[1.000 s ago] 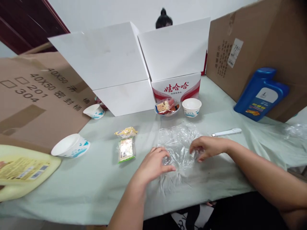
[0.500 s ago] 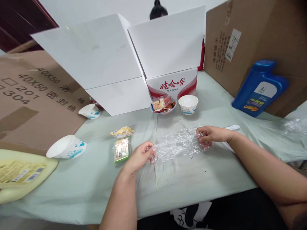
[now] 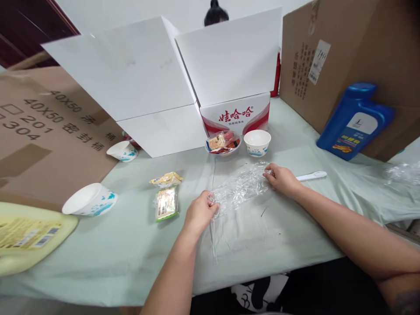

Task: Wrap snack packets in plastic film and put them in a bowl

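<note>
head view: clear plastic film (image 3: 239,192), crumpled, spread between left hand (image 3: 200,213) and right hand (image 3: 285,180). left fingers: pinched together on its left end. right fingers: pinched on its right end. green-edged packet (image 3: 167,204): left of left fingers. one paper bowl (image 3: 257,148): beyond right fingers.

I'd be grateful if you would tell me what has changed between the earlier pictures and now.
The clear plastic film, spread out on the table a second ago, is now drawn into a narrow band, gripped at its ends by the left hand and right hand. Over the last half second, the right hand moved slightly farther from the person. The green-edged packet and blue bottle stayed put.
</note>
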`<state>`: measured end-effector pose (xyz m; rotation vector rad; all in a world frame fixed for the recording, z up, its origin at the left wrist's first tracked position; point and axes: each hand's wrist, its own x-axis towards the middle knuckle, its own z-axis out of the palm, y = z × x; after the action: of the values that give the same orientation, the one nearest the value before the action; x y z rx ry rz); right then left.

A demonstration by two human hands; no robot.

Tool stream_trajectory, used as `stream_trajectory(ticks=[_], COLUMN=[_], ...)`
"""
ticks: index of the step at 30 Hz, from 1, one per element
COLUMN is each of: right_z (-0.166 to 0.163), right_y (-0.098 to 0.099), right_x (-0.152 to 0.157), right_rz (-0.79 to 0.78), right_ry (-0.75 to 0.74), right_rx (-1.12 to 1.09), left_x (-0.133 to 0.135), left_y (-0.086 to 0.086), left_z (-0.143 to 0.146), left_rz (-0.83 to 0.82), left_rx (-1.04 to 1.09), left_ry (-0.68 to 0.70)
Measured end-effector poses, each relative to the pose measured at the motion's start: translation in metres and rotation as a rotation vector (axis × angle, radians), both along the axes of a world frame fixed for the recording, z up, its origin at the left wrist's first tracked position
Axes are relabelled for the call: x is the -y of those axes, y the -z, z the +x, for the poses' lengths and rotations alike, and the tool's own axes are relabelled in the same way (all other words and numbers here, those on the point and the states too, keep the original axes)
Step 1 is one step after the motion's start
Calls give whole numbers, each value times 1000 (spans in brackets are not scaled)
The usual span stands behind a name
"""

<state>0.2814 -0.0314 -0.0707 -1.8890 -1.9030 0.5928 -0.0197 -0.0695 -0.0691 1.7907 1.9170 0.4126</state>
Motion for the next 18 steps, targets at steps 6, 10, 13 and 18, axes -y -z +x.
stream_trajectory(ticks=[6, 10, 13, 18], right_z=[2, 6, 8, 8], right_y=[-15, -18, -14, -4], right_x=[11, 15, 10, 1], right_rz=[-283, -221, -121, 39], right_ry=[-212, -175, -104, -1], right_rx=[73, -98, -337, -709], left_x=[-5, -5, -3, -6], left_y=[-2, -2, -4, -2], left_z=[-15, -16, -10, -5], left_rz=[93, 161, 254, 175], left_rx=[-23, 45, 243, 737], left_ry=[-107, -101, -85, -184])
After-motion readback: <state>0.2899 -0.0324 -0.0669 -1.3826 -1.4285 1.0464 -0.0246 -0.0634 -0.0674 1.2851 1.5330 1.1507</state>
